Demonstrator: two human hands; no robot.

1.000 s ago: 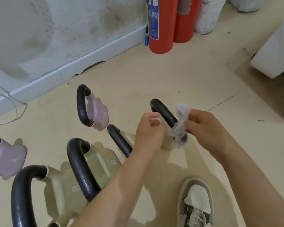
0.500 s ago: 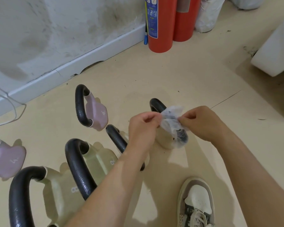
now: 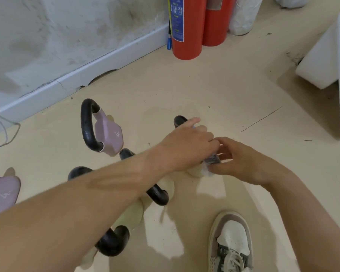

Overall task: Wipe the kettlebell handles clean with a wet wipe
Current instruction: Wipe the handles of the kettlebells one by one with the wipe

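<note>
Moved: left hand (image 3: 186, 146) across and over kettlebell handle (image 3: 179, 121)
Left grip: fingers bent down, hold not discernible
Right hand (image 3: 243, 163): pinching wet wipe (image 3: 212, 160)
Wipe: bunched against handle, between both hands

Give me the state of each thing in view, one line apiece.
handle, far end showing, rest under the hands
wet wipe, greyed with dirt, bunched up
right hand, pinching the wet wipe
left hand, laid over the handle; grip hidden
purple kettlebell, standing on the floor, untouched
fire extinguishers, standing by the wall
</note>
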